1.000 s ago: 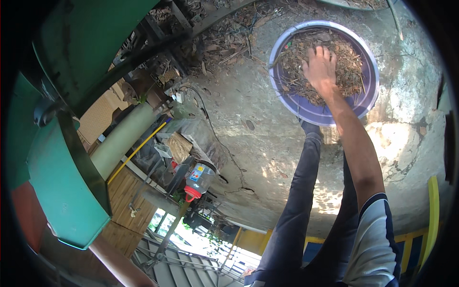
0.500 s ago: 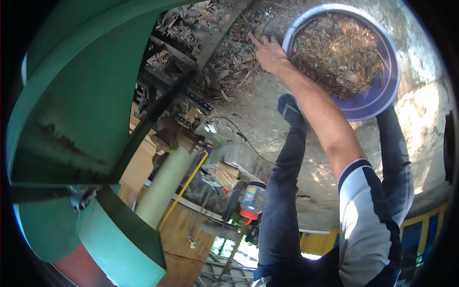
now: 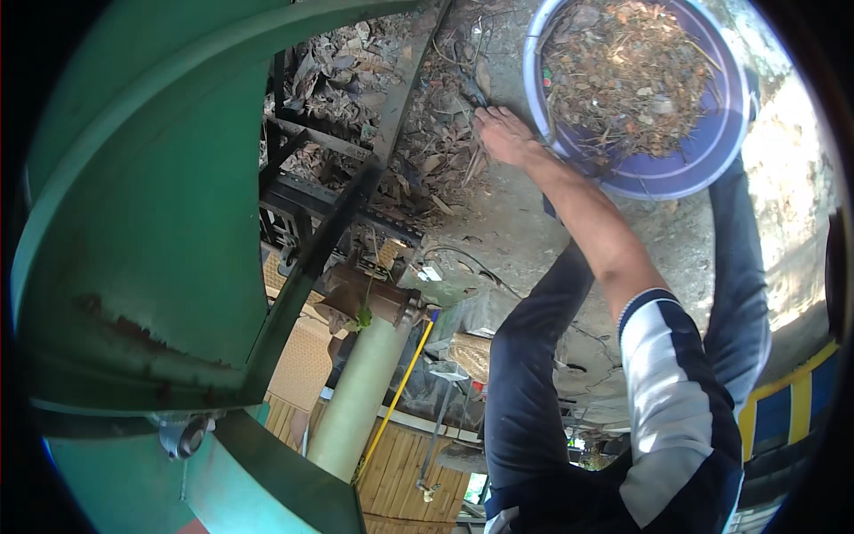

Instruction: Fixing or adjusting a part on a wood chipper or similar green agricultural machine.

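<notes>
My right hand (image 3: 504, 136) reaches far forward to the ground, just left of a purple basin (image 3: 669, 178). Its fingers are curled together at the edge of the leaf litter (image 3: 436, 165). A small dark thing (image 3: 476, 93) lies right at the fingertips; whether the hand grips it, I cannot make out. The basin holds a heap of dry leaves and plant scraps (image 3: 627, 80). My left hand is out of view.
A large green metal machine housing (image 3: 169, 240) fills the left side. Beside it are a dark metal frame (image 3: 342, 196), a pale green pipe (image 3: 365, 392) and a yellow pole (image 3: 396, 392). My legs (image 3: 534, 365) straddle the concrete floor (image 3: 498, 214).
My right hand's spread fingers have drawn together and curled at the litter. The view has shifted, so the basin sits higher and the machine's frame and pipe appear further right.
</notes>
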A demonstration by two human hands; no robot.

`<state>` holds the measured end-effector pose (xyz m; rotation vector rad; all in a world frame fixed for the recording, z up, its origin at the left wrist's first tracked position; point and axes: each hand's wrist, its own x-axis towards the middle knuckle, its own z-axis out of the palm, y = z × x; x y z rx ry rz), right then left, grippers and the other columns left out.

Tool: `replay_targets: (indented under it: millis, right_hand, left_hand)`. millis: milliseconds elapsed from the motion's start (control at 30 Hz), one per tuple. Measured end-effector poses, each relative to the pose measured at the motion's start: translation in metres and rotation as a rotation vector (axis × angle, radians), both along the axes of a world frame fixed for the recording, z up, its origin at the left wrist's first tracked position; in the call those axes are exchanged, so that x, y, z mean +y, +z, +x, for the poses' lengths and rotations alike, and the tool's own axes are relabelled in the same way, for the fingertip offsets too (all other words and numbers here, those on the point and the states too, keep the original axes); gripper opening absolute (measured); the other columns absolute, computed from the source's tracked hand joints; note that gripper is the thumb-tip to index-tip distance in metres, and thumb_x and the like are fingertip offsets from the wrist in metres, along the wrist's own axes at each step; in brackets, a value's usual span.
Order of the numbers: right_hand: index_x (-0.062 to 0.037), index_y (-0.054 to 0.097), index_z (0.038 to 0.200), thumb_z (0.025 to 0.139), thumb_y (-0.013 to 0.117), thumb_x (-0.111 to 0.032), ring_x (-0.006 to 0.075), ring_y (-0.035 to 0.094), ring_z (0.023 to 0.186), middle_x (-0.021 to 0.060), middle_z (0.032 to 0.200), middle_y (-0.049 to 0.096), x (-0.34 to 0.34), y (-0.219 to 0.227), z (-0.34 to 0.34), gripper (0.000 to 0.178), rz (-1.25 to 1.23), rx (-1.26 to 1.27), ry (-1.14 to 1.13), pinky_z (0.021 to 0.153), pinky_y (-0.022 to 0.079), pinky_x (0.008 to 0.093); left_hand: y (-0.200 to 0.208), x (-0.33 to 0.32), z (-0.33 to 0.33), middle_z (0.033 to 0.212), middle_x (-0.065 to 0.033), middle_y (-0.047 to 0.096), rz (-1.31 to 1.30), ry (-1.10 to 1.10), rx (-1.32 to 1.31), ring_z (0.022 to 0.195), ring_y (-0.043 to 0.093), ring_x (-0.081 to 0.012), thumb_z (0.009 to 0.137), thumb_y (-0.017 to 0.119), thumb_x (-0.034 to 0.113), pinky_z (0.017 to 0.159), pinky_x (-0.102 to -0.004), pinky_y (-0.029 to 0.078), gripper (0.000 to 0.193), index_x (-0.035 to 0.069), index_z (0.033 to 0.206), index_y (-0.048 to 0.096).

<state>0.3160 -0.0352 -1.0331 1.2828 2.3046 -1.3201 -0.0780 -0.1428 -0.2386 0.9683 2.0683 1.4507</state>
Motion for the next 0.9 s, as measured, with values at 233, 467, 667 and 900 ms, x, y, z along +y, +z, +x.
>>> replay_targets:
  millis: [233, 467, 667, 900]
  right_hand:
    - [0.0036, 0.056, 0.129, 0.092, 0.053, -0.007, 0.0400, 0.066, 0.114, 0.0234, 0.127, 0.062, -0.015, 0.105, 0.104, 0.038, 0.006, 0.154, -0.112, 0.095, 0.058, 0.0451]
    - [0.0081, 0.055, 0.139, 0.093, 0.055, -0.008, 0.0392, 0.046, 0.140, 0.0232, 0.145, 0.051, 0.057, 0.156, 0.152, 0.049, -0.107, -0.319, -0.219, 0.118, 0.039, 0.0431]
    - [0.0071, 0.062, 0.127, 0.093, 0.053, -0.010, 0.0387, 0.057, 0.130, 0.0251, 0.136, 0.061, 0.184, 0.149, 0.327, 0.039, 0.235, -0.383, -0.320, 0.109, 0.045, 0.0467]
    - [-0.0022, 0.064, 0.133, 0.101, 0.059, -0.017, 0.0359, 0.069, 0.113, 0.0215, 0.124, 0.070, 0.282, 0.281, 0.478, 0.035, 0.490, 0.005, -1.092, 0.099, 0.053, 0.0431]
  left_hand:
    - [0.010, -0.044, 0.031, 0.067, -0.0003, 0.046, 0.068, 0.099, -0.174, 0.060, 0.046, -0.0125, 0.101, 0.043, 0.022, 0.062, -0.0330, 0.045, 0.037, 0.013, 0.065, 0.046]
    - [-0.055, -0.029, 0.113, 0.067, 0.0000, 0.045, 0.165, 0.113, -0.357, 0.061, 0.046, -0.0122, 0.101, 0.042, 0.022, 0.063, -0.0325, 0.045, 0.038, 0.014, 0.064, 0.045]
    - [-0.032, -0.007, 0.163, 0.068, 0.0012, 0.038, 0.089, 0.265, 0.217, 0.062, 0.040, -0.0120, 0.102, 0.040, 0.021, 0.064, -0.0313, 0.041, 0.038, 0.014, 0.064, 0.040]
    - [-0.052, 0.025, 0.188, 0.072, 0.0035, 0.027, -0.012, 0.537, 0.579, 0.064, 0.027, -0.0108, 0.102, 0.041, 0.017, 0.062, -0.0302, 0.029, 0.034, 0.015, 0.071, 0.028]
